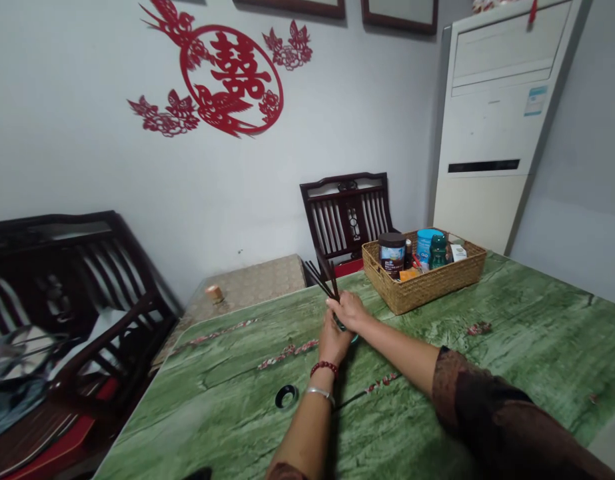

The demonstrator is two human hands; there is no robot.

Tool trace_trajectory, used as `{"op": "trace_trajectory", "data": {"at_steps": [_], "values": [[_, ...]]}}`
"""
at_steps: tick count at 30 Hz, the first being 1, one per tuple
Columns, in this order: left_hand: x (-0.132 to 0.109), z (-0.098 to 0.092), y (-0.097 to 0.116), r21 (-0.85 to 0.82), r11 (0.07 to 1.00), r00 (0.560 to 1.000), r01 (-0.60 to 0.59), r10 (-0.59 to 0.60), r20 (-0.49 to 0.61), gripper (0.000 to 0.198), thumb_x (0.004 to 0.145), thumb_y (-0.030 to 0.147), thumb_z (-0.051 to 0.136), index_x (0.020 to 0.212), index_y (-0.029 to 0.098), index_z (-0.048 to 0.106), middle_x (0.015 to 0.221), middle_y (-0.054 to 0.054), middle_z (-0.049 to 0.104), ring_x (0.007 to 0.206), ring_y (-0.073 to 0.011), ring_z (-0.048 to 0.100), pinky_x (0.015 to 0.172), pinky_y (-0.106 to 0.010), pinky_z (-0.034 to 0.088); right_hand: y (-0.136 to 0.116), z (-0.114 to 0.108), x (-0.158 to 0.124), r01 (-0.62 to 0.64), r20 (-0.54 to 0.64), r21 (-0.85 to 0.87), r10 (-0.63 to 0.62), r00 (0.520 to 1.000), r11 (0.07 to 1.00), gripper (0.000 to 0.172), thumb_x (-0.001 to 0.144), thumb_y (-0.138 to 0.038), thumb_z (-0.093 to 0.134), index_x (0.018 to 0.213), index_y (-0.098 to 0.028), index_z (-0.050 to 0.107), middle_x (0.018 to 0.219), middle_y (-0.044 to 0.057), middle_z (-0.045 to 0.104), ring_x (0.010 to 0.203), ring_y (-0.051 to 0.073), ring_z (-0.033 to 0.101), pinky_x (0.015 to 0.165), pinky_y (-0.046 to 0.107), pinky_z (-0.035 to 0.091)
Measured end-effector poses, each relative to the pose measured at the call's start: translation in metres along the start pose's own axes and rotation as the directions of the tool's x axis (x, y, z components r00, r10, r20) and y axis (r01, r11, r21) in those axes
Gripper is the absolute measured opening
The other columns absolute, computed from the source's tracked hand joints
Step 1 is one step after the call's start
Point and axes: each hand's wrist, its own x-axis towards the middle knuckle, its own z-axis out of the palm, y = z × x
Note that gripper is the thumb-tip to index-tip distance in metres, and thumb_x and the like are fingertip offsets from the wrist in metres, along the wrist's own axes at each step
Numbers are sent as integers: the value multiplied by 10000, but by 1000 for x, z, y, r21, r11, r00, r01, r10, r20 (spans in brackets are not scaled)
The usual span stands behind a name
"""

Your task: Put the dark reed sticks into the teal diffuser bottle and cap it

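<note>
- Fingers (pixel 340 304) of the right hand (pixel 352 312) clenched around a bundle of dark chopsticks (pixel 320 276), the tips tilted up and away
- Left hand (pixel 333 344) closed on the same bundle just below, partly hidden
- Teal-rimmed round object (pixel 351 340) beneath both hands, mostly hidden, its kind unclear
- Chopsticks held above a green marble-patterned counter (pixel 227 413)
- Wicker basket (pixel 422 288) on the counter, near the chopsticks, with a dark-lidded jar (pixel 392 257), blue cup (pixel 427 243) and green bottle (pixel 438 253) inside
- Black ring (pixel 286 397) on the counter, near the left wrist
- Dark wooden chair (pixel 344 213) beyond the basket
</note>
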Motion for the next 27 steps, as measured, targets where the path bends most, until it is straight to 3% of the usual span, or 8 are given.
{"op": "trace_trajectory", "data": {"at_steps": [3, 6, 10, 13, 16, 18, 21, 27], "values": [[-39, -5, 9, 28, 1000, 1000, -11, 10, 26, 659, 577, 210, 827, 1193, 190, 595, 1218, -150, 666, 1148, -332, 620, 1004, -479, 444, -13, -7, -33, -8, 4, 171, 8, 1000, 985, 252, 951, -381, 480, 865, -188, 618, 741, 36, 672, 724, 173, 652, 729, 272, 482], [-76, -7, 23, 58, 998, 999, 3, -6, 40, 646, 533, 234, 876, 1125, 201, 621, 1121, -111, 688, 1086, -310, 636, 967, -455, 458, -35, -23, -61, -17, -43, 502, 44, 998, 865, 410, 941, -574, 446, 804, -202, 548, 623, -21, 557, 543, 125, 569, 586, 242, 464], [-115, -6, 41, 134, 990, 998, 43, -47, 29, 678, 507, 271, 905, 1123, 200, 633, 1096, -105, 679, 1031, -303, 639, 943, -459, 460, -67, -75, -88, 139, -155, 667, -47, 987, 732, 493, 899, -697, 459, 820, -214, 516, 642, -41, 503, 516, 103, 525, 548, 230, 458], [-133, -6, 50, 176, 984, 997, 31, -42, 57, 718, 519, 290, 906, 1174, 196, 630, 1158, -132, 669, 1069, -315, 630, 971, -468, 455, -61, -119, -108, 206, -243, 425, -108, 964, 881, 409, 970, -593, 424, 871, -219, 556, 699, -16, 547, 601, 125, 548, 618, 244, 457], [-136, -20, 50, 141, 990, 991, 5, -24, 134, 837, 553, 348, 893, 1307, 181, 572, 1301, -174, 619, 1196, -342, 588, 1039, -492, 428, -14, -142, -130, 89, -86, -153, -103, 991, 984, 249, 988, -395, 481, 939, -202, 630, 791, 40, 644, 787, 198, 631, 751, 291, 444], [-130, -41, 44, 106, 994, 992, -18, 5, 123, 804, 668, 405, 819, 1385, 197, 520, 1392, -172, 569, 1266, -338, 550, 1071, -507, 409, 28, -148, -146, -60, 47, -496, 96, 994, 866, 202, 979, -318, 504, 1026, -195, 658, 883, 94, 706, 891, 251, 669, 791, 317, 436], [-116, -77, 29, 290, 956, 998, -49, 60, -28, 524, 788, 360, 699, 1291, 245, 611, 1374, -135, 589, 1333, -335, 484, 1151, -534, 307, 83, -153, -167, -205, 55, -746, 364, 930, 634, 272, 981, -360, 522, 1117, -173, 665, 1045, 178, 725, 998, 292, 684, 828, 346, 440], [-107, -111, 5, 458, 871, 984, 178, -165, -70, 267, 660, 172, 716, 922, 216, 740, 1056, -180, 668, 1224, -454, 518, 1080, -659, 267, 122, -158, -181, -260, -69, -826, 370, 927, 499, 349, 990, -401, 525, 1217, -147, 603, 1184, 183, 669, 1014, 267, 675, 828, 340, 448]]}}
